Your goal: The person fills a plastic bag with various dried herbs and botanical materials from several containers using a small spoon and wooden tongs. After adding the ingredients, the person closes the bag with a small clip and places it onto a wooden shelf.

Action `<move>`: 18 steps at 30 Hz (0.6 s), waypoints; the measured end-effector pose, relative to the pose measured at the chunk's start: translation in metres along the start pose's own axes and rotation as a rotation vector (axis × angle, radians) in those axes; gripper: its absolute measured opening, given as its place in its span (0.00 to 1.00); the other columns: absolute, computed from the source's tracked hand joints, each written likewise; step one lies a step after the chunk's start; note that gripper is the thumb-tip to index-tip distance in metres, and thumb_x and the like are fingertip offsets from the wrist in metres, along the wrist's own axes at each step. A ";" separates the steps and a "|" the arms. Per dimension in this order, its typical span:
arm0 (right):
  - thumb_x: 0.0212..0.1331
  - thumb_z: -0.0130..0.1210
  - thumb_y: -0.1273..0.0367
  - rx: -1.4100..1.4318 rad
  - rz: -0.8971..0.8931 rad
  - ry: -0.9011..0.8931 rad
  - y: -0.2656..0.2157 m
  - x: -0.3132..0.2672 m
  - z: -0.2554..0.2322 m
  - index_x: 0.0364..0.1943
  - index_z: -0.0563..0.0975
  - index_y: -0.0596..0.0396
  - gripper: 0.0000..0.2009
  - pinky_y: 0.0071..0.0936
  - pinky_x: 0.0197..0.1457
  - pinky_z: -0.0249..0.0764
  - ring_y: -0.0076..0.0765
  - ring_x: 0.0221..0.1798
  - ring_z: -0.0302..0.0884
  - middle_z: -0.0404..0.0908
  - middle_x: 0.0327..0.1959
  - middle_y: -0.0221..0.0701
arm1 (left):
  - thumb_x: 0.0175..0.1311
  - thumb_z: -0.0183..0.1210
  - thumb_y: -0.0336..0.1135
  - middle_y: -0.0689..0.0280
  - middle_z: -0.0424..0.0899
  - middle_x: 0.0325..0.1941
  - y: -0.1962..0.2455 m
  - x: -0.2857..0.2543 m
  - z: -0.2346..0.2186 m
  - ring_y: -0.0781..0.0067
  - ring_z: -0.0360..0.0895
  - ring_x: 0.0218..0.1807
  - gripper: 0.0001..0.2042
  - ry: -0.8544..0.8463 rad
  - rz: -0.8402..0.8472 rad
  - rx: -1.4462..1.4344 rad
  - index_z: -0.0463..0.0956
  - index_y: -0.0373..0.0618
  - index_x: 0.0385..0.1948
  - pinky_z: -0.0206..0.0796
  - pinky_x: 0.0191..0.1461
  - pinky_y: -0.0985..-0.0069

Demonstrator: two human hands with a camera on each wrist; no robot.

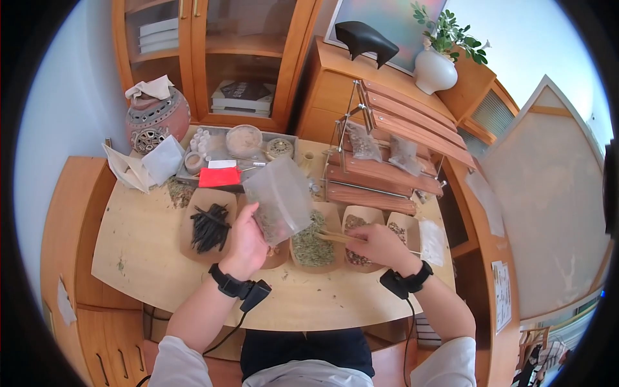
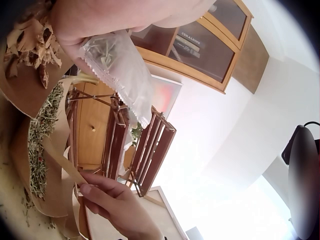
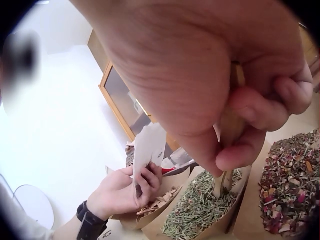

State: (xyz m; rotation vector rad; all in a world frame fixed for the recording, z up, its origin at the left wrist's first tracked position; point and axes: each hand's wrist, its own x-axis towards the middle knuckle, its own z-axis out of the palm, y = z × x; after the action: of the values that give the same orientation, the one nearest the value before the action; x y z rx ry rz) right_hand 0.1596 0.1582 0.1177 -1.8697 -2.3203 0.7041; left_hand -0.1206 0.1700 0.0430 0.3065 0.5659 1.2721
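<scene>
My left hand (image 1: 245,242) grips a translucent zip bag (image 1: 284,193) by its lower part, above the row of paper trays. Some green herb (image 2: 106,54) shows inside the bag. With the right hand (image 1: 383,246) I pinch a pair of wooden tongs (image 1: 335,237), thumb and fingers curled round them. The tips of the tongs reach into dried green herb (image 3: 200,212), which fills a brown paper tray (image 2: 55,200). Beside it, under my right hand, stands a tray of mixed red and brown petals (image 3: 290,185). Pale wood-like shavings (image 2: 37,37) lie in the tray nearest my left hand.
Black sticks (image 1: 209,229) fill the leftmost tray. Behind are a grey tray (image 1: 293,147) with jars and a red packet (image 1: 219,177), and a wooden slatted rack (image 1: 371,177) holding bags. A patterned pot (image 1: 158,116) stands back left. A flat clear bag (image 1: 432,242) lies at right.
</scene>
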 end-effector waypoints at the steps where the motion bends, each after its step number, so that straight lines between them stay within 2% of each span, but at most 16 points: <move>1: 0.60 0.61 0.58 -0.030 -0.033 0.027 0.000 0.002 0.003 0.47 0.85 0.48 0.15 0.42 0.47 0.79 0.52 0.42 0.84 0.86 0.38 0.44 | 0.75 0.43 0.44 0.64 0.71 0.69 0.000 0.000 0.000 0.65 0.70 0.69 0.24 0.002 -0.001 0.002 0.60 0.44 0.69 0.62 0.71 0.60; 5: 0.60 0.62 0.57 -0.100 -0.111 0.115 -0.005 0.007 0.013 0.46 0.85 0.50 0.16 0.43 0.43 0.79 0.53 0.36 0.83 0.86 0.33 0.43 | 0.76 0.42 0.44 0.63 0.72 0.69 0.000 0.000 -0.001 0.65 0.70 0.69 0.24 0.006 -0.012 0.012 0.61 0.44 0.69 0.62 0.71 0.60; 8: 0.61 0.61 0.58 -0.085 -0.132 0.126 -0.002 0.010 0.021 0.46 0.85 0.49 0.15 0.42 0.43 0.79 0.52 0.37 0.83 0.86 0.33 0.42 | 0.76 0.42 0.44 0.63 0.72 0.68 0.001 0.001 -0.002 0.65 0.70 0.69 0.24 0.006 -0.018 0.022 0.61 0.43 0.68 0.63 0.71 0.61; 14: 0.62 0.60 0.60 -0.066 -0.261 0.264 0.015 0.012 0.040 0.45 0.85 0.49 0.13 0.40 0.40 0.80 0.50 0.36 0.84 0.86 0.34 0.40 | 0.76 0.41 0.44 0.63 0.72 0.68 0.001 0.001 -0.001 0.64 0.70 0.68 0.24 0.010 -0.017 0.021 0.60 0.43 0.68 0.63 0.71 0.61; 18: 0.63 0.59 0.61 0.002 -0.226 0.296 0.019 0.010 0.044 0.46 0.85 0.49 0.13 0.41 0.40 0.80 0.50 0.36 0.84 0.86 0.34 0.40 | 0.76 0.41 0.44 0.63 0.72 0.68 0.001 0.002 -0.002 0.64 0.71 0.68 0.24 0.011 -0.013 0.024 0.61 0.44 0.68 0.63 0.71 0.61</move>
State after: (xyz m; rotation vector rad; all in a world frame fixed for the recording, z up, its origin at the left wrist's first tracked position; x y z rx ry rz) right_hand 0.1595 0.1569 0.0683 -1.5524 -2.2828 0.3749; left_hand -0.1224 0.1719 0.0415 0.3151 0.5923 1.2562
